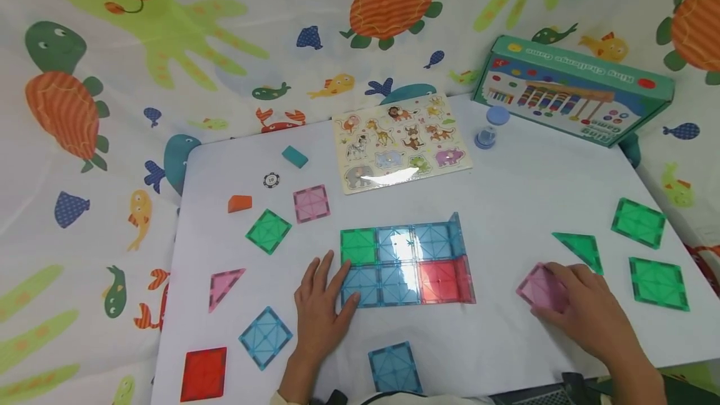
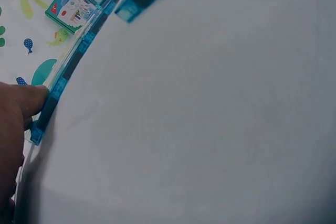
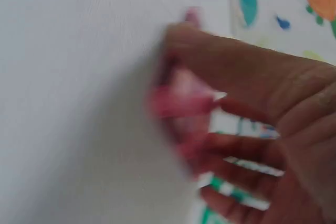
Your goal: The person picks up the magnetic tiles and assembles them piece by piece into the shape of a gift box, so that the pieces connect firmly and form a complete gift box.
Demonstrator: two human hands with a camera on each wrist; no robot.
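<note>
Panel (image 1: 398, 265) of joined translucent tiles taken as clock centre, head view; 12 lies away from the person. Six tiles flat, two pieces upright along the right end.

Left to right. Red square tile (image 1: 204, 374) at 8. Pink triangle (image 1: 222, 287) at 9. Round chip (image 1: 271, 180) at 10, marked "10".

Left hand (image 1: 322, 314) at 8, touching the panel's left border; fingers loosely extended, gripping nothing. Left wrist view adds a digit against a blue edge seen side-on, dark strips set along it; head view does not show that side.

Puzzle board (image 1: 402, 142) with animals at 12. Green box (image 1: 574, 89) between 1 and 2: "Challenge Game" legible on its top face, word before it uncertain. Left wrist view catches this box only small, lettering unreadable.

Pink square tile (image 1: 540, 289) at 3, well apart from the panel, pinched by the right hand (image 1: 587, 311). Right wrist view, blurred, shows thumb and fingers on opposite sides of it and the other fingers spread; head view hides these. Contact with the tabletop: cannot tell. Green triangle (image 1: 585, 251) at 3, just beyond that hand.
</note>
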